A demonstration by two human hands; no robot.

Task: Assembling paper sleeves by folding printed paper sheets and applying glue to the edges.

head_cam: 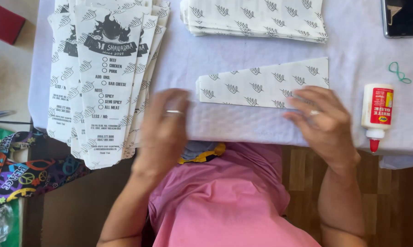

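A folded white paper sheet (261,82) with a grey leaf pattern lies across the middle of the table. My right hand (323,121) rests flat on its right end, fingers spread, a ring on one finger. My left hand (165,123) is blurred and hovers at the table's near edge just left of the sheet, fingers apart, also with a ring; it holds nothing.
A fanned stack of printed paper bags (101,77) overhangs the table's left edge. More leaf-pattern sheets (257,18) are piled at the back. A white glue bottle (377,114) with a red tip lies at right, near a green rubber band (399,72) and a phone (400,17).
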